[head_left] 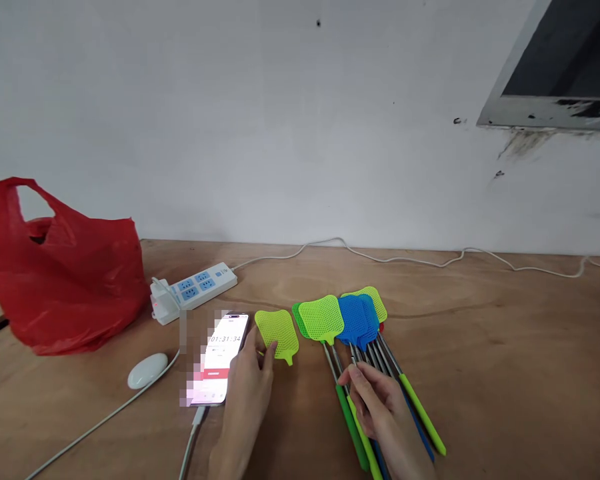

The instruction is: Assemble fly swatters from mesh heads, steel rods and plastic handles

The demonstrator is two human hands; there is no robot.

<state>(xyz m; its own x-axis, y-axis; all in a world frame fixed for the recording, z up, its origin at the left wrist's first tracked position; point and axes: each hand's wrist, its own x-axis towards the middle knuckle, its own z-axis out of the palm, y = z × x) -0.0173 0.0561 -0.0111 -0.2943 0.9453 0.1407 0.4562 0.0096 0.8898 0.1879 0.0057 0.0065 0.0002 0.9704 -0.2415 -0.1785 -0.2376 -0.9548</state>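
Note:
A yellow-green mesh fly swatter head [279, 331], with no rod showing in its short stem, is held at its left edge between the thumb and fingers of my left hand [247, 380]. My right hand [383, 407] is closed in a pinch on a thin metal fly swatter rod [353, 360], whose tip points up past the thumb. Under and around that hand lies a pile of fly swatters, with a yellow-green head [322, 319], a blue head [353, 319], a green grip [353, 427] and a yellow-green grip [423, 413]. My right hand hides part of the pile.
Left of my left hand lies a lit phone [223, 360] on a charging cable. A white oval object [148, 371] and a white power strip [207, 285] are farther left. A red plastic bag [75, 280] stands at the table's left. A thin cord [395, 259] runs along the wall.

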